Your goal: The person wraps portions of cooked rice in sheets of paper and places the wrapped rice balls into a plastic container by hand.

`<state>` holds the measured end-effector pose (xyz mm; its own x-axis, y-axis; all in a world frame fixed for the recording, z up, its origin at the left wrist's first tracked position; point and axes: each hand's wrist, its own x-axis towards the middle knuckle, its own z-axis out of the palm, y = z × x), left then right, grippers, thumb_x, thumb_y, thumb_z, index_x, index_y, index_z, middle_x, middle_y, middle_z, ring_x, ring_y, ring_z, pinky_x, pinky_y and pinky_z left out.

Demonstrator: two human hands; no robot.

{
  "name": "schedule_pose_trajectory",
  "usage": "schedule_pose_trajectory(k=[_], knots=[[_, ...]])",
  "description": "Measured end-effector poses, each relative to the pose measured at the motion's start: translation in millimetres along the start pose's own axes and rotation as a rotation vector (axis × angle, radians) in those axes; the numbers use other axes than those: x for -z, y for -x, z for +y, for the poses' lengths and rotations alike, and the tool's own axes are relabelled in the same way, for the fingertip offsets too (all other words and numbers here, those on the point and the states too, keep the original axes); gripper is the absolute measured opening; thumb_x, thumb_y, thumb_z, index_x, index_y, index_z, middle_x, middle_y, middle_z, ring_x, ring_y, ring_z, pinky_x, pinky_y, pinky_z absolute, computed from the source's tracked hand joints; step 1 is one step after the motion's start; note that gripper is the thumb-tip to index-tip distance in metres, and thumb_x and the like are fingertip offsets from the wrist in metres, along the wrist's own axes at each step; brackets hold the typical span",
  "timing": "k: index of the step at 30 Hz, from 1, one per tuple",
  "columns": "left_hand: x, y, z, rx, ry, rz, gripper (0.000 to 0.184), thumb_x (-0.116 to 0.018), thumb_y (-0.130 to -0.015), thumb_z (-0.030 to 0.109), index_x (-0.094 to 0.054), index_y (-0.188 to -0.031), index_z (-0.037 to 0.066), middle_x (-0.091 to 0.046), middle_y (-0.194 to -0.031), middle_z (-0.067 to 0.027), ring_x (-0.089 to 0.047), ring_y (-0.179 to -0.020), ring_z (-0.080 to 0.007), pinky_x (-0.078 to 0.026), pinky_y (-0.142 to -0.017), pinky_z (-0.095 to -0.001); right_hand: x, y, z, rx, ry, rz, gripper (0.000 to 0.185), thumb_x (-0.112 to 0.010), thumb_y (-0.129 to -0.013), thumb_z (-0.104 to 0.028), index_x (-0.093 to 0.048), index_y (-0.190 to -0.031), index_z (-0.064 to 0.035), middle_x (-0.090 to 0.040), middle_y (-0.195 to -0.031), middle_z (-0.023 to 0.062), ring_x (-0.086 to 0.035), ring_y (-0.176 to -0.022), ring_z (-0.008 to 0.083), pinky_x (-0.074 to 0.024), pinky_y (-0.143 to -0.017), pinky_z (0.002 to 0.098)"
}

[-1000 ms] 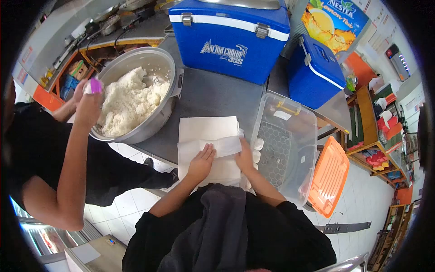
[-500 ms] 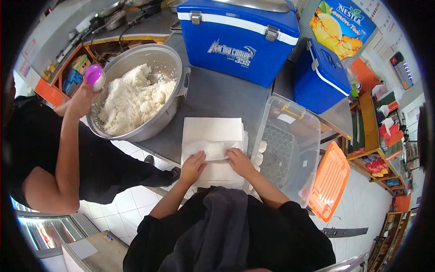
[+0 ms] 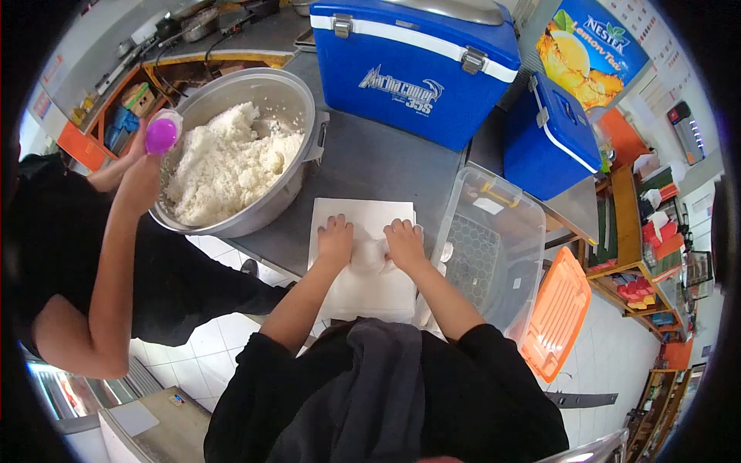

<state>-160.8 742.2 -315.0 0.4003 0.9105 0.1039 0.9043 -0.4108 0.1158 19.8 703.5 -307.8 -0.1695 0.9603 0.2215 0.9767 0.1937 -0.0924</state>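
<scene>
And here the white paper packet is lying right between the two hands, resting on the stack of white paper sheets! The left hand is touching one end, the right hand is pressing against the other, with bent fingertips reaching past it on both sides. Whether the thumbs are pinching the paper, I cannot tell; they are mostly hiding. Over at the rice-filled aluminium pot, a co-worker's hand is holding a purple cup.
</scene>
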Motion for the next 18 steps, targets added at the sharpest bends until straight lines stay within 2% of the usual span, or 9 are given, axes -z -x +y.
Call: schedule_pose_trajectory(k=[1,2,5,9,11,13,15,16,18], knots=[[9.5,-1.9,1.6,-0.155,-0.134,-0.021,0.017,-0.070,-0.068,0.019,-0.064,-0.077,0.007,-0.059,-0.083,-0.0077,-0.059,-0.087,-0.0244,-0.048,-0.072,-0.0386,-1.6,-4.5,4.2,0.013,-0.011,-0.172,0.035,-0.073,-0.064,-0.019,-0.057,-0.094,-0.0085,-0.055,-0.092,0.0115,-0.054,-0.090,0.0308,-0.0440,-0.071,0.0386],[12.1,-1.2,3.9,-0.157,-0.133,-0.020,0.017,-0.070,-0.068,0.019,-0.064,-0.077,0.007,-0.059,-0.083,-0.0077,-0.059,-0.087,-0.0244,-0.048,-0.072,-0.0386,-2.8,-6.8,7.2,0.027,-0.021,-0.343,0.034,-0.074,-0.062,-0.020,-0.058,-0.090,-0.0084,-0.056,-0.092,0.0115,-0.054,-0.090,0.0292,-0.0433,-0.072,0.0375],[8.5,10.8,5.6,-0.031,-0.042,-0.316,0.012,-0.066,-0.071,0.017,-0.064,-0.079,0.008,-0.058,-0.084,-0.0076,-0.058,-0.087,-0.0232,-0.048,-0.072,-0.0383,-8.3,-3.6,9.7,-0.042,-0.168,-0.504,0.022,-0.068,-0.068,-0.017,-0.059,-0.084,-0.0061,-0.056,-0.090,0.0103,-0.052,-0.090,0.0283,-0.0417,-0.077,0.0367],[-16.1,48.9,5.3,-0.016,0.247,0.051,0.009,-0.060,-0.072,0.012,-0.064,-0.079,0.006,-0.059,-0.083,-0.0097,-0.058,-0.082,-0.0280,-0.047,-0.071,-0.0391,-26.6,47.6,-5.1,0.052,-0.263,-0.198,0.017,-0.059,-0.074,-0.011,-0.060,-0.089,-0.0024,-0.054,-0.092,0.0123,-0.051,-0.084,0.0281,-0.0421,-0.077,0.0373],[-26.7,55.1,7.4,-0.018,0.332,0.201,0.010,-0.059,-0.072,0.010,-0.064,-0.080,0.006,-0.060,-0.083,-0.0107,-0.058,-0.080,-0.0297,-0.047,-0.070,-0.0392,-32.8,61.8,-24.3,0.010,-0.141,0.107,0.024,-0.051,-0.077,-0.005,-0.059,-0.099,0.0013,-0.050,-0.093,0.0160,-0.050,-0.080,0.0281,-0.0435,-0.074,0.0375],[-31.4,56.7,8.0,0.061,0.595,0.297,0.010,-0.060,-0.071,0.005,-0.062,-0.080,0.003,-0.060,-0.084,-0.0119,-0.058,-0.079,-0.0309,-0.047,-0.070,-0.0385,-33.6,64.4,-20.5,-0.059,-0.224,0.014,0.033,-0.050,-0.078,-0.006,-0.056,-0.109,0.0046,-0.048,-0.100,0.0193,-0.050,-0.085,0.0289,-0.0440,-0.077,0.0358],[-27.5,63.6,14.8,0.045,0.663,0.359,0.010,-0.061,-0.070,0.002,-0.061,-0.080,0.003,-0.060,-0.084,-0.0120,-0.058,-0.079,-0.0309,-0.047,-0.071,-0.0383,-44.9,66.1,-6.5,-0.064,-0.674,0.023,0.033,-0.049,-0.084,-0.009,-0.053,-0.114,0.0050,-0.050,-0.112,0.0159,-0.051,-0.099,0.0261,-0.0420,-0.086,0.0325],[-19.8,64.2,19.4,0.033,0.730,0.413,0.011,-0.062,-0.070,0.000,-0.060,-0.081,0.002,-0.060,-0.084,-0.0121,-0.058,-0.079,-0.0308,-0.047,-0.071,-0.0380,-37.1,65.1,-7.3,-0.068,-0.671,0.031,0.033,-0.049,-0.084,-0.009,-0.053,-0.114,0.0050,-0.050,-0.112,0.0159,-0.051,-0.099,0.0261,-0.0420,-0.086,0.0325],[-5.8,67.0,36.4,0.047,0.773,0.461,0.011,-0.062,-0.070,-0.001,-0.059,-0.080,0.002,-0.060,-0.083,-0.0119,-0.058,-0.080,-0.0303,-0.047,-0.071,-0.0373,-15.5,76.5,-15.8,-0.445,-1.527,0.010,0.031,-0.046,-0.091,-0.013,-0.050,-0.118,0.0032,-0.051,-0.118,0.0093,-0.051,-0.105,0.0205,-0.0413,-0.090,0.0313]])
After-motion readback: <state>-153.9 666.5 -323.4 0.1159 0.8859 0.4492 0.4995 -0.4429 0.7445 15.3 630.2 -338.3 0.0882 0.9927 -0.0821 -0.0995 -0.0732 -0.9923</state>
